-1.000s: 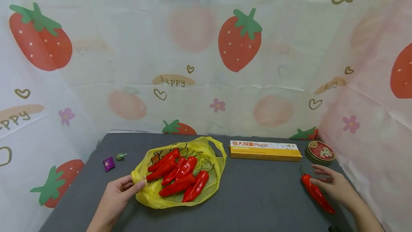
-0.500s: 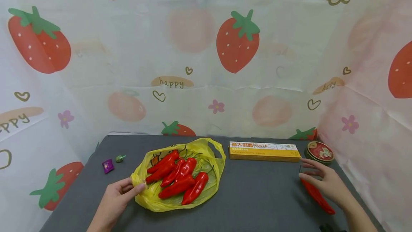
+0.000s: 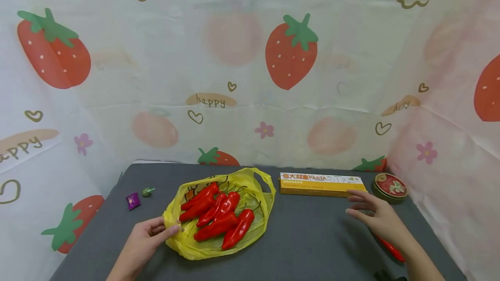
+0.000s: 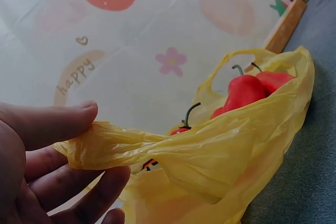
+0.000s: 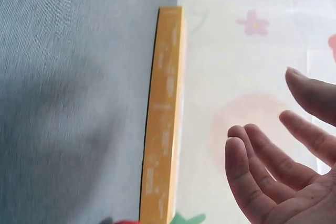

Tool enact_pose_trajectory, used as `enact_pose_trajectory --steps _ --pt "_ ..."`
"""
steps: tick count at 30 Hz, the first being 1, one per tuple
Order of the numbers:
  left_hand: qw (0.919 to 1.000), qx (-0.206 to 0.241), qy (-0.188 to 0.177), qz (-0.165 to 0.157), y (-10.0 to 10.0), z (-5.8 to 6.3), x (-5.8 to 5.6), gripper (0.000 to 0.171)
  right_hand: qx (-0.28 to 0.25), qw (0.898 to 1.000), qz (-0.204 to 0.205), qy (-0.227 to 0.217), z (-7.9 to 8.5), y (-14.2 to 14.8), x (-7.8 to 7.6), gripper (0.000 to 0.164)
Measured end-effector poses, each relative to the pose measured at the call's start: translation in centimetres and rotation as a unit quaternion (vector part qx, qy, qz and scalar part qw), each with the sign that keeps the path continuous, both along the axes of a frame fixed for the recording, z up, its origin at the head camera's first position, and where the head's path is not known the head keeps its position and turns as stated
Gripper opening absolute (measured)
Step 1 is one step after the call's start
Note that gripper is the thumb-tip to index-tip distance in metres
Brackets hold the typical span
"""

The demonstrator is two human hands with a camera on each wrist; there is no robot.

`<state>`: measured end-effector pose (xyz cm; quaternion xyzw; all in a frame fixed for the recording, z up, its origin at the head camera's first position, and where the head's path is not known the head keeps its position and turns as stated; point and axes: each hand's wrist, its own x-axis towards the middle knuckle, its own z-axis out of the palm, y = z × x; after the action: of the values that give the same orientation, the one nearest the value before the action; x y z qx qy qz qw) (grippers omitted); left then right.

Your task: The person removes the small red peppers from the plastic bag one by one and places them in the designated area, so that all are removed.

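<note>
My left hand (image 3: 142,242) pinches the left edge of a yellow plastic bag (image 3: 189,248) between thumb and fingers. In the left wrist view the bag's rim (image 4: 113,148) is gathered in that grip. Several glossy red chili peppers (image 3: 218,224) with green stems lie in the bag's wide mouth. To the right, my right hand (image 3: 376,218) hovers over the table with fingers spread and loosely bent. Its palm holds nothing in the right wrist view. Beneath this hand lies another red chili pepper (image 3: 392,248) on the table, largely hidden by the hand and forearm.
A yellow-and-white pasta box (image 3: 312,187) stands along the back, just beyond the right hand's fingertips. Right of it sits a round red-topped tin (image 3: 390,185). A purple wrapped sweet (image 3: 133,201) and a small green item (image 3: 148,192) lie left of the bag. Printed cloth walls surround the table.
The right hand has moved left, away from the tin and across the loose pepper, now covering more of it. My left hand keeps its grip on the bag.
</note>
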<state>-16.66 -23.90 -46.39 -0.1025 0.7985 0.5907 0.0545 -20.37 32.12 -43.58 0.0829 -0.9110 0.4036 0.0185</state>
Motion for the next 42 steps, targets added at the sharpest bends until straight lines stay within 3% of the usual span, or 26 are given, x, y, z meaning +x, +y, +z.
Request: enact_pose_trajectory --steps 10,17,28,42 --pt "0.9996 0.007 -0.01 -0.027 -0.2 0.0 0.0 0.047 -0.017 1.0 0.016 0.012 -0.1 -2.8 -0.2 0.058" --pt "0.9995 0.007 -0.005 -0.032 -0.4 -0.2 0.1 0.046 -0.05 0.997 0.051 0.013 -0.6 -4.8 -0.4 0.058" --pt "0.9994 0.02 0.003 -0.028 -0.5 -0.5 0.2 0.048 -0.053 0.996 0.072 -0.008 -1.3 -8.0 -1.0 0.056" --pt "0.9997 0.0 -0.005 -0.022 -0.4 -0.5 -0.1 0.047 -0.061 0.991 0.113 -0.022 -2.6 -10.7 -1.4 0.054"
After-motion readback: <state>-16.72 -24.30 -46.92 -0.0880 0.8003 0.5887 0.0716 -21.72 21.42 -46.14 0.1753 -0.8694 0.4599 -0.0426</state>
